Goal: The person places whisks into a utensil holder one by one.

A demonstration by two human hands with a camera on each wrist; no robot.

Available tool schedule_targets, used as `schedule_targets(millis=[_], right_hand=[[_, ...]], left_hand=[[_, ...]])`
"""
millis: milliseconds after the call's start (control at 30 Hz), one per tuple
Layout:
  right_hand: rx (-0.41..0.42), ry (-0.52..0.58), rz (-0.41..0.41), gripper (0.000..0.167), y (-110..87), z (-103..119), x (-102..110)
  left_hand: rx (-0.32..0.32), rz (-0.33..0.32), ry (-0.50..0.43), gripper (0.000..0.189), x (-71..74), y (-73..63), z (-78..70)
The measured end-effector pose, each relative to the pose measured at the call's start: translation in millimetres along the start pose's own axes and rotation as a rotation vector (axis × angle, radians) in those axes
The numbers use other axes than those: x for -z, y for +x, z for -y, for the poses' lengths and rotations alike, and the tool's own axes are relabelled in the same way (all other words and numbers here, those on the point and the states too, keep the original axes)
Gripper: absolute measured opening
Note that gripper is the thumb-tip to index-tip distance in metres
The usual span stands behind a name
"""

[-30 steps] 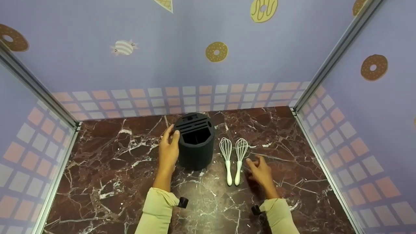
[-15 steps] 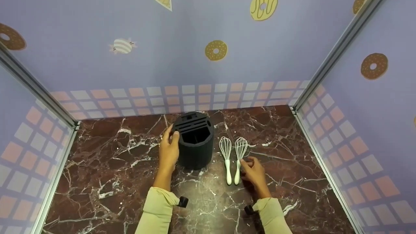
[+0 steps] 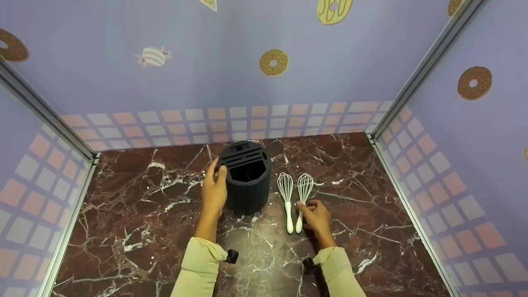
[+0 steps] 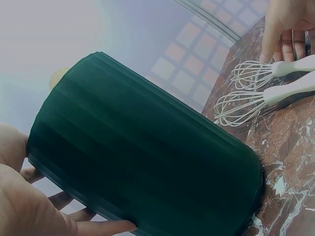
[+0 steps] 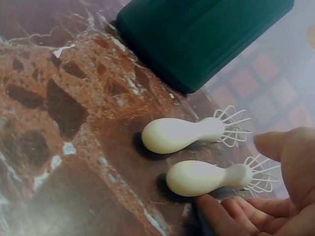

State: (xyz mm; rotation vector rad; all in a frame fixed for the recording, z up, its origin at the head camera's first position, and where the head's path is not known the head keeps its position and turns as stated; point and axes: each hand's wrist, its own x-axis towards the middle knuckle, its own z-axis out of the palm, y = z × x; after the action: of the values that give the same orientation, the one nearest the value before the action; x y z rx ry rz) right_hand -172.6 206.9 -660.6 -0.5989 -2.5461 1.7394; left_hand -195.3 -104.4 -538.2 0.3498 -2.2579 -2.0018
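Gripping a dark holder (image 3: pixel 247 199) is the left hand (image 3: pixel 213 194); the right hand (image 3: pixel 318 218), loosely parted around the nearer whisk (image 3: pixel 299 222), could knock the neighbouring whisk (image 3: pixel 288 212) by overreaching.

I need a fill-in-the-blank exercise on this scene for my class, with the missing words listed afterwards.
1. The holder is touched by the person's ____ hand.
2. Exactly ____ whisks lie on the table.
3. Each whisk's ____ end points toward the sleeves.
4. The right hand is nearest the whisk ____ from the holder.

Missing words: left; two; handle; farther.
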Motion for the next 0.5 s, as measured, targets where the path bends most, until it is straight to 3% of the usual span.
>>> schedule_targets(millis=[233,500], right_hand=[[0.142,-0.237,-0.072,0.057,3.2,-4.2,-2.8],[0.153,-0.241,-0.071,0.052,3.0,-7.3,-2.2]], left_hand=[[-0.011,-0.009,-0.021,0.055,-1.2,-0.5,-0.3],[-0.006,-0.013,-0.013,0.055,-2.0,-0.6,0.1]])
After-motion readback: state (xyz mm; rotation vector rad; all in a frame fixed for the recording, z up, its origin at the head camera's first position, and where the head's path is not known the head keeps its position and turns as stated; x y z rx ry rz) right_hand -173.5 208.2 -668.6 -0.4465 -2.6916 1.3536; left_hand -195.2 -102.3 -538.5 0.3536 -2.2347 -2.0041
